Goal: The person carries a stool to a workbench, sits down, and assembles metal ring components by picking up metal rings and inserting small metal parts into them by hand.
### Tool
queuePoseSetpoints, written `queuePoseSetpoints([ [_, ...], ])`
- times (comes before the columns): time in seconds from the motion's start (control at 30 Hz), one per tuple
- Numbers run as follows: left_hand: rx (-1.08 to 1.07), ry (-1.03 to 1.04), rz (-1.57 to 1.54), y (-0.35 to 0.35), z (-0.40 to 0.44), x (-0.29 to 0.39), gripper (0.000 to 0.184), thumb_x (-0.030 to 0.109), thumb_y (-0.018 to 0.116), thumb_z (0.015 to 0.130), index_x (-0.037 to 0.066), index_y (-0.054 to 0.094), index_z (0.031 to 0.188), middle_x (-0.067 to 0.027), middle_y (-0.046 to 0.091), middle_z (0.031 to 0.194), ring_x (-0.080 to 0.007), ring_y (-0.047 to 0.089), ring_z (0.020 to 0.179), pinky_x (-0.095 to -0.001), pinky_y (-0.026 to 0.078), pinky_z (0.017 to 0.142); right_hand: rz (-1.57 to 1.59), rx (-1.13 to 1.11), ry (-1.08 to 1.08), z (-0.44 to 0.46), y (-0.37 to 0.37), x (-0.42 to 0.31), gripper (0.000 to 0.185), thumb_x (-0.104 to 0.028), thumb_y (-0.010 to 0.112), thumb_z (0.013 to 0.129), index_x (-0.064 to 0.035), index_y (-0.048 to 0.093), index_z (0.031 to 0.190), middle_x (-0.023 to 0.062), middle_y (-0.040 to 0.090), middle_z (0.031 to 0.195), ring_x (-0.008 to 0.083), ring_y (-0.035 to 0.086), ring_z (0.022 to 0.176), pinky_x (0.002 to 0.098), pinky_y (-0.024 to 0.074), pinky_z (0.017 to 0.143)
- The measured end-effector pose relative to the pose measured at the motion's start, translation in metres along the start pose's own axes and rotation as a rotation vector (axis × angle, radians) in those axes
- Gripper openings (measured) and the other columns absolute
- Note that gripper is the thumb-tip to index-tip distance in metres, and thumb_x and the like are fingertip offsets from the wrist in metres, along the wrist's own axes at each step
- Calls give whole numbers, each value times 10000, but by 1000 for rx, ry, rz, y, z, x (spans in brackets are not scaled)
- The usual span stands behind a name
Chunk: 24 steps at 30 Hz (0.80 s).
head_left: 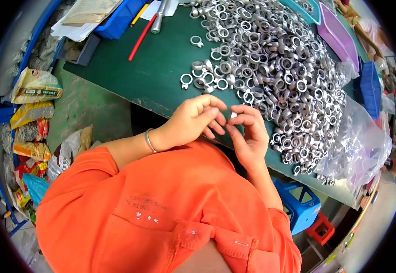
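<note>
At the table's near edge, my right hand (252,136) pinches a small silver metal piece (233,115) between thumb and fingers. The fingers cover most of it, so its full shape is hidden. My left hand (189,120), with a bangle on the wrist, hovers just to the left. Its fingers are bent and slightly apart, and I see nothing in them. Beyond both hands a large heap of silver metal ring clamps (280,68) spreads over the green table (161,68). A single ring clamp (186,81) lies at the heap's left fringe.
A red pencil (142,37) and a metal-shafted tool (160,17) lie at the back left, near a blue bin (120,18). A purple tray (339,34) and a clear plastic bag (355,141) flank the heap on the right. A blue stool (300,204) stands below.
</note>
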<state>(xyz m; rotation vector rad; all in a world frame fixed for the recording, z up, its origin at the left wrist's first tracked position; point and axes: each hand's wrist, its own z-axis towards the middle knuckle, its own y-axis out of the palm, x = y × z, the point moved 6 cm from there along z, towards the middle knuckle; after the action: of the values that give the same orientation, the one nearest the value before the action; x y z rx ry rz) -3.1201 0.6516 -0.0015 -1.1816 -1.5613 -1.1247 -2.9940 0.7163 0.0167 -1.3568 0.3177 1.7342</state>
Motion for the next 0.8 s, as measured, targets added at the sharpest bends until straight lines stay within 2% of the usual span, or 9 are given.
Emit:
queuePoseSetpoints([
  [0.03,20,-171,-287,-2,-2,-6,206,152,471,926,4,550,1047,-53,588,846,-121,601,716,-215,499,576,33,-19,-29,5,4,-5,220,125,593,696,-24,608,858,133,585,1039,246,585,891,300,479,736],
  [0.07,39,-338,-578,-1,-5,-13,263,211,419,956,9,524,1088,-57,587,850,-130,605,726,-223,510,583,29,-158,-89,11,12,-15,192,116,580,717,-11,606,859,131,584,1053,240,588,908,300,484,737],
  [0.13,40,-366,-631,-8,-6,-24,291,270,380,967,24,526,1024,-47,568,801,-120,574,665,-211,469,513,119,-249,-53,21,25,-22,176,106,577,729,-10,607,858,134,586,1058,240,591,919,299,487,737],
  [0.23,36,-370,-576,-18,-12,-32,200,236,463,938,55,506,865,-14,510,727,-70,455,565,-179,326,420,-227,-149,-172,38,36,-6,201,55,606,736,-17,599,924,132,565,935,283,568,822,338,469,717],
  [0.3,74,-336,-515,-22,-13,-31,175,216,484,928,54,510,867,-15,510,728,-67,458,566,-176,334,424,-482,-111,-201,49,44,2,235,-18,637,718,-41,595,948,104,538,811,283,526,737,377,435,663],
  [0.4,145,-266,-431,-30,-15,-28,101,143,540,897,47,517,873,-13,510,734,-57,455,554,-176,354,432,-667,-176,-215,47,45,7,212,-49,654,713,-57,599,917,76,537,764,264,531,721,369,423,628],
  [0.57,255,-82,-213,-35,-13,-15,119,90,626,837,26,543,894,1,513,701,-40,457,557,-177,372,441,-526,-137,-261,34,29,-6,208,-55,642,721,-56,600,924,67,582,805,245,558,688,338,415,602],
  [0.73,127,-169,-36,-26,-7,-10,112,76,687,784,11,621,847,-13,555,793,-41,490,612,-176,395,498,-518,-196,-402,21,26,-24,256,15,604,757,-18,592,1011,103,596,853,252,568,705,334,445,610],
  [0.8,129,232,218,-26,-5,5,111,50,699,757,10,636,839,-15,562,824,-52,498,659,-192,406,561,-272,-33,-270,20,19,-17,250,65,570,780,0,582,1021,132,600,885,274,589,769,325,476,661],
])
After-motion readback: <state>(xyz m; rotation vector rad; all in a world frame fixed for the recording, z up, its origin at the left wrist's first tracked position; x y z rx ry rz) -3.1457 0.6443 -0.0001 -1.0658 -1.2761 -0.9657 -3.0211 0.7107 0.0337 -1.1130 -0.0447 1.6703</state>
